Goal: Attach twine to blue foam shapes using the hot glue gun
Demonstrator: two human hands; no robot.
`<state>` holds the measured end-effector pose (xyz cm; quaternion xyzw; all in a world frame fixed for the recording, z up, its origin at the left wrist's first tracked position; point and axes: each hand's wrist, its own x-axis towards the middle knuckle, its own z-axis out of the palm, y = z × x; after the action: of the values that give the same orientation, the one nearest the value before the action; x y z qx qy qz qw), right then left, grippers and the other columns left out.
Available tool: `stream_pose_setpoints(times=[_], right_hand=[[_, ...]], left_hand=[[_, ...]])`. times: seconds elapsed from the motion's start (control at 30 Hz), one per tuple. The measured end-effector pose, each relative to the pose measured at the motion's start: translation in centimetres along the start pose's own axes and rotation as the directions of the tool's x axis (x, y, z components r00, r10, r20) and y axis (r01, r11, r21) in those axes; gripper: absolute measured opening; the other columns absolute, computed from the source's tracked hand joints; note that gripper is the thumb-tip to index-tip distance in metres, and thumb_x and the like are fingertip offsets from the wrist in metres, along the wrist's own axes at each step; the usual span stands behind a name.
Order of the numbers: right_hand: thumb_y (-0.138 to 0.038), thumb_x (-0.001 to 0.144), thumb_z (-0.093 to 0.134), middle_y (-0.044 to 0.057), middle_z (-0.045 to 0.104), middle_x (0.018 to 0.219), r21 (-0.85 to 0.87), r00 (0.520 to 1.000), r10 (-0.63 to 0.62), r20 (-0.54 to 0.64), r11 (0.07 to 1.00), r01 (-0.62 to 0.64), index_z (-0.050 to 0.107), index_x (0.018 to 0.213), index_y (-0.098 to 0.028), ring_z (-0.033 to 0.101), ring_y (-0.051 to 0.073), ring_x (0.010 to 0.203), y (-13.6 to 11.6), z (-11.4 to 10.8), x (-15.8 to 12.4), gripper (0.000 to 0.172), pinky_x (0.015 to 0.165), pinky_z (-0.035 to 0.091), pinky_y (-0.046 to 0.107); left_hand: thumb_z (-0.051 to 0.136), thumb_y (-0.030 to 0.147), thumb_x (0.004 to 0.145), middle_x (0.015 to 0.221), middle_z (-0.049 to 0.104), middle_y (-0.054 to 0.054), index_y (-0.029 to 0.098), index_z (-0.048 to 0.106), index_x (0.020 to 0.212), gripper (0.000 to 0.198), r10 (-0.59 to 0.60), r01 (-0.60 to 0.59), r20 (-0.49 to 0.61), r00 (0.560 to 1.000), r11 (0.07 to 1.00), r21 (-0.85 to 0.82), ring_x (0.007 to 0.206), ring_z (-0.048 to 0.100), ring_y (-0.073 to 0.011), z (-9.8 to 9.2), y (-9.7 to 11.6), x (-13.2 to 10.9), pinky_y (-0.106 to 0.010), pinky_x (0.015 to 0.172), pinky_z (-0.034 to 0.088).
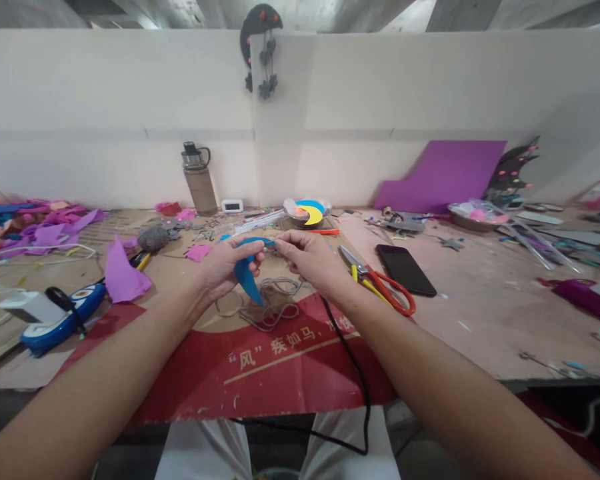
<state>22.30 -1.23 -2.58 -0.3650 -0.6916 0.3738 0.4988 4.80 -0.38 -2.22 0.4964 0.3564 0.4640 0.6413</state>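
Between my two hands is a blue crescent-shaped piece (249,280), felt or foam by its look. My left hand (225,268) is closed around it, with one pointed end hanging down below the fingers. The fingertips of my right hand (305,257) are pinched together at the piece's other end; what exactly they grip is too small to make out. Under the hands lies a loose tangle of grey cord (275,307). To the right of my right hand rest red-handled scissors (387,287), and a black phone (405,269) lies beyond them.
A bottle (199,180) and a small digital clock (232,205) stand by the wall. Behind the hands sits a bowl (300,215) with yellow and blue crescents. At left are a blue power strip (65,320), a grey yarn ball (153,237) and purple scraps (125,273). A black cable (353,360) crosses the red board.
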Motion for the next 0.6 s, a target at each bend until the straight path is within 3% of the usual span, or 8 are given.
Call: stream_pose_setpoints(times=[0.1, 0.2, 0.37, 0.5, 0.6], right_hand=[[-0.032, 0.088, 0.049, -0.002, 0.054, 0.063, -0.055, 0.999, -0.037, 0.022, 0.998, 0.038, 0.061, 0.075, -0.022, 0.044, 0.011, 0.057, 0.3, 0.4, -0.1, 0.021, 0.057, 0.036, 0.027], [-0.029, 0.09, 0.047, 0.0, 0.06, 0.072, -0.252, 0.988, -0.154, 0.015, 0.956, 0.153, 0.063, 0.08, -0.022, 0.051, 0.014, 0.067, 0.1, 0.6, -0.5, 0.02, 0.066, 0.039, 0.029], [-0.022, 0.091, 0.046, 0.005, 0.061, 0.085, -0.591, 0.962, -0.27, 0.036, 0.77, 0.239, 0.06, 0.082, -0.02, 0.053, 0.017, 0.079, -0.9, 0.8, -1.3, 0.017, 0.074, 0.039, 0.03], [-0.024, 0.095, 0.04, 0.009, 0.058, 0.094, -0.765, 0.961, -0.265, 0.076, 0.603, 0.227, 0.06, 0.089, -0.019, 0.052, 0.018, 0.076, -1.4, 0.9, -1.7, 0.021, 0.065, 0.036, 0.031], [-0.023, 0.096, 0.039, 0.011, 0.058, 0.096, -0.822, 0.958, -0.271, 0.096, 0.521, 0.23, 0.06, 0.094, -0.018, 0.052, 0.018, 0.073, -1.3, 0.8, -1.8, 0.022, 0.061, 0.033, 0.031]], left_hand=[[0.078, 0.026, 0.065, 0.06, 0.06, 0.002, 0.014, 0.065, 0.073, 0.02, 0.038, -0.04, -0.032, 0.999, 0.998, -0.043, 0.045, 0.048, -0.0053, 0.3, 0.0, -0.1, -0.02, 0.047, 0.044], [0.077, 0.027, 0.065, 0.062, 0.059, 0.002, 0.015, 0.063, 0.071, 0.02, 0.103, -0.104, -0.08, 0.991, 0.995, -0.011, 0.046, 0.048, -0.0055, 0.4, 0.0, -0.1, -0.02, 0.046, 0.043], [0.074, 0.029, 0.068, 0.064, 0.061, 0.0, 0.016, 0.063, 0.071, 0.018, 0.197, -0.173, -0.158, 0.968, 0.973, 0.154, 0.047, 0.05, -0.007, 0.4, -0.2, -0.2, -0.02, 0.046, 0.043], [0.075, 0.03, 0.067, 0.065, 0.062, 0.0, 0.018, 0.064, 0.072, 0.017, 0.239, -0.19, -0.184, 0.953, 0.95, 0.25, 0.046, 0.051, -0.0077, 0.4, -0.3, -0.3, -0.021, 0.046, 0.041], [0.075, 0.03, 0.066, 0.064, 0.063, 0.0, 0.018, 0.064, 0.071, 0.017, 0.212, -0.167, -0.193, 0.958, 0.959, 0.227, 0.046, 0.051, -0.0077, 0.4, -0.2, -0.3, -0.02, 0.046, 0.041]])
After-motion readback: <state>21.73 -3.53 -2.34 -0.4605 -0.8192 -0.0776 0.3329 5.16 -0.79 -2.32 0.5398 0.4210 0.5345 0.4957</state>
